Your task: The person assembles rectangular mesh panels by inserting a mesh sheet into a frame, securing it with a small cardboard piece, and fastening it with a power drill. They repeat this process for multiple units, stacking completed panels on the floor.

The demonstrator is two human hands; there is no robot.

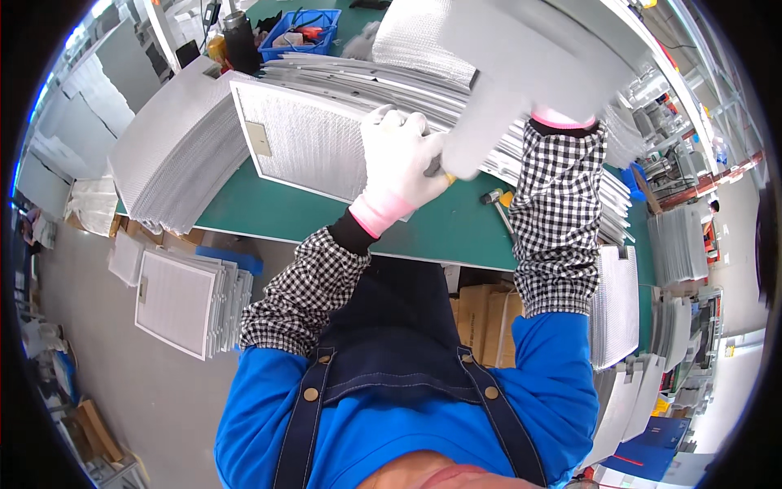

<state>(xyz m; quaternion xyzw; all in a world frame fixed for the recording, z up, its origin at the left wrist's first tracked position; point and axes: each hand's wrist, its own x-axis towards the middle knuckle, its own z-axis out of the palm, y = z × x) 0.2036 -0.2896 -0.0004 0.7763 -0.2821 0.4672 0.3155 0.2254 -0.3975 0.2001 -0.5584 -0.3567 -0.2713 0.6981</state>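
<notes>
The framed mesh panel (305, 143) looked light, stiff and dentable, best held by its rim; the left hand (401, 163) was curled, the right hand (560, 118) mostly hidden behind a blurred grey sheet (521, 73) (neither grip could be told).

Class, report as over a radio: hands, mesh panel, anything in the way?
Left hand at mesh panel, grip unclear. Right hand mostly hidden behind blurred grey sheet. Small tool on green table, near right sleeve.

Txt on cardbd box (473, 316) unreadable, v. small.
</notes>
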